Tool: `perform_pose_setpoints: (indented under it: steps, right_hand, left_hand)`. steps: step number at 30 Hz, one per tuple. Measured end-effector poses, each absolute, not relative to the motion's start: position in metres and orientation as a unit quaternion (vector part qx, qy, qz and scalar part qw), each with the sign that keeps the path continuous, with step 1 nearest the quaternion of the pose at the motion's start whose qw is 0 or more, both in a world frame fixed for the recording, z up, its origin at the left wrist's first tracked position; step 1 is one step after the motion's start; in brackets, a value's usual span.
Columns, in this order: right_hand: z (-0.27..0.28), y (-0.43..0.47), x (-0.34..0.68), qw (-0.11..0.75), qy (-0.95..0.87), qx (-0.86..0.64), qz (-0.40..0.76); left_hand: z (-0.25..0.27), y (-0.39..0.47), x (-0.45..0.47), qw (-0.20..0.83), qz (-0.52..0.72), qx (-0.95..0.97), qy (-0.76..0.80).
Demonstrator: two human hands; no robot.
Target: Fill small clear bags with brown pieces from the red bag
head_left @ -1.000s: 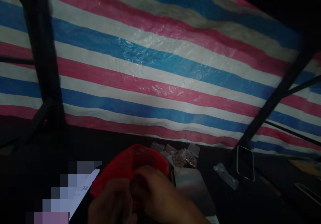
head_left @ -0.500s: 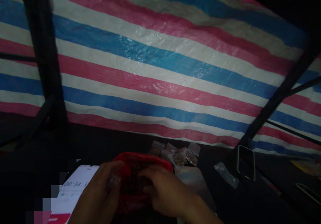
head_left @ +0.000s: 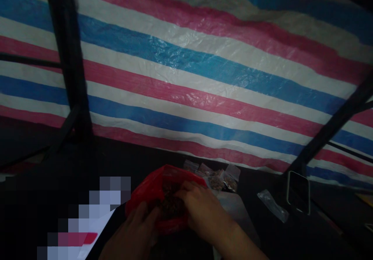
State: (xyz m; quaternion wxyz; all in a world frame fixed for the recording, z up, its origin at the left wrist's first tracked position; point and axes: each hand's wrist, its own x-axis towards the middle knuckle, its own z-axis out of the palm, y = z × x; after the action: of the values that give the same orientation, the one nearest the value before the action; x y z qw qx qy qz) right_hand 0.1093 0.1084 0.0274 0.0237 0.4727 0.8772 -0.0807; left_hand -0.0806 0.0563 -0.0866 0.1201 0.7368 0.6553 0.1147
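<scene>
We note a red plastic bag [head_left: 145,192], thin and crumpled, mouth open upward, low in the middle of the view on the dark table [head_left: 291,236]. We see dark brownish granular contents [head_left: 171,205] inside; their kind is unclear in the dim light. Its rim stands raised on the left side and folds down toward the near edge.

Dim room; striped tarp [head_left: 204,77] behind dark poles [head_left: 70,66].
</scene>
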Motion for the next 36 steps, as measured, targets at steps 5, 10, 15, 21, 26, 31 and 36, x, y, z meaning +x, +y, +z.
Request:
perform_pose_setpoints:
  steps: [5, 10, 15, 21, 26, 31, 36]
  right_hand:
    - [0.038, 0.109, 0.104, 0.058, 0.866, 0.491, -0.071]
    - [0.031, 0.111, 0.109, 0.046, 0.868, 0.487, -0.087]
    - [0.028, 0.109, 0.106, 0.039, 0.872, 0.481, -0.083]
    - [0.026, 0.105, 0.102, 0.028, 0.874, 0.480, -0.069]
    - [0.016, 0.111, 0.110, -0.048, 0.858, 0.495, -0.126]
    - [0.016, 0.110, 0.110, -0.049, 0.847, 0.514, -0.124]
    - [0.015, 0.107, 0.100, 0.001, 0.849, 0.519, -0.100]
  left_hand:
    - [-0.090, 0.061, -0.080, 0.108, 0.206, 0.728, 0.645]
    - [-0.094, 0.067, -0.072, 0.145, 0.366, 0.695, 0.602]
    - [-0.058, 0.066, -0.067, 0.222, 0.454, 0.648, 0.570]
    - [-0.047, 0.061, -0.073, 0.336, 0.430, 0.565, 0.619]
    - [-0.045, 0.060, -0.073, 0.432, 0.454, 0.532, 0.570]
    - [-0.039, 0.062, -0.073, 0.413, 0.495, 0.498, 0.580]
    - [-0.037, 0.067, -0.065, 0.429, 0.545, 0.449, 0.564]
